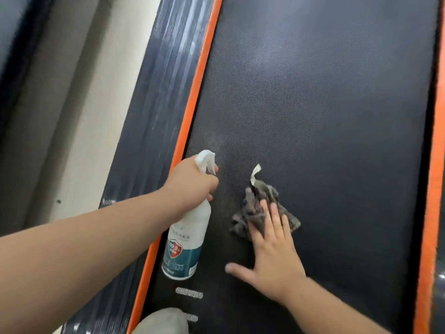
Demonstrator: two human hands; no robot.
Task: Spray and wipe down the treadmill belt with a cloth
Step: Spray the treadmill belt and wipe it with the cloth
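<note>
- While my left hand (192, 182) grips the white spray bottle (192, 220), my flat right hand (274, 251) presses a crumpled grey cloth (252, 208) on the dark dimpled treadmill belt (313, 104)
- Bottle's label (179, 249) too blurred to read

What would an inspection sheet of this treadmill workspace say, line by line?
Surface: belt dark, textured, with a paler patch ahead of the nozzle.
Job's things: bottle held over the belt near its left edge; cloth crumpled on the belt.
Clutter: nothing seen.
Hands: left hand grips the bottle's neck; right hand presses flat on the cloth.
Cables: nothing seen.
Surroundings: orange trim, ribbed rail, pale floor at left.
</note>
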